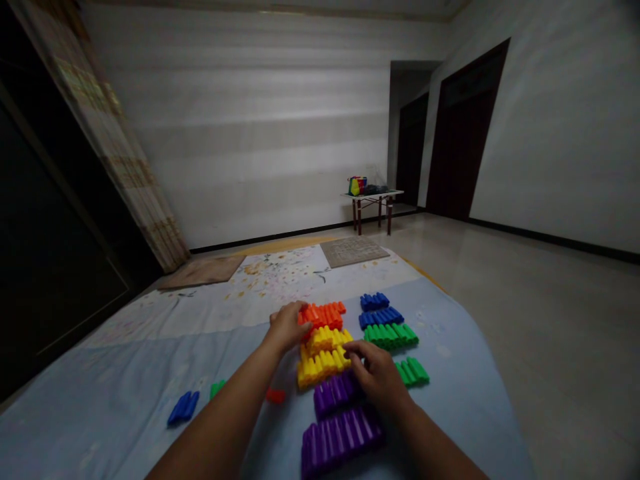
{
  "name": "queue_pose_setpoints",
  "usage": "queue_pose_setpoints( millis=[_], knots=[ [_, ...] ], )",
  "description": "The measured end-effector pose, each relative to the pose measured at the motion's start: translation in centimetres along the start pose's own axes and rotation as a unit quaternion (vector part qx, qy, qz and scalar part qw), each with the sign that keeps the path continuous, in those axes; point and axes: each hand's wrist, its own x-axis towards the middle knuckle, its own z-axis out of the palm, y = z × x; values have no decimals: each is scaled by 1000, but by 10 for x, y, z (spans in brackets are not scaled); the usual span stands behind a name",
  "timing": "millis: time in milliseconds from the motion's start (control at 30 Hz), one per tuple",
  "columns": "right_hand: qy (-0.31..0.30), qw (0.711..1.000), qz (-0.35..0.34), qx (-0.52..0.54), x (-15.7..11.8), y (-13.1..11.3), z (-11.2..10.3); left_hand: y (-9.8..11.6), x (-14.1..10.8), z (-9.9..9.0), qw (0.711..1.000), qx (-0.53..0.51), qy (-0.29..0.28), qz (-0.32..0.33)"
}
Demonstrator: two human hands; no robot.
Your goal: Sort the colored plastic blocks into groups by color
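Observation:
Short ridged orange plastic tubes (325, 315) lie in a stacked row on the bed-like surface. My left hand (289, 325) is at their left end, thumb and fingers closed around it. Two rows of yellow plastic tubes (323, 363) lie nearer to me. My right hand (376, 375) reaches the right end of the yellow rows, its thumb and index finger pinched together. What sits between those fingertips is too dark to make out. Below are two rows of purple plastic tubes (343, 437), partly under my right hand.
To the right lie rows of blue tubes (381, 318) and green tubes (390, 336). At the left are a few blue tubes (183, 408), a green piece (217, 388) and an orange piece (275, 396). A small table (395, 193) holding a colourful bag (357, 186) stands by the wall.

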Motion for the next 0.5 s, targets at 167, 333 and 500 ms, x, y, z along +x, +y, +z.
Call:
queue_pose_setpoints(
  millis=[167,333,500],
  knots=[
    [4,1000,-2,-1,1,-2,0,14,18,14,1000,18,-21,15],
    [12,1000,-2,4,3,-4,-2,17,27,23,999,34,-34,24],
    [18,1000,-1,11,3,-5,-3,21,30,24,998,38,-34,29]
  ],
)
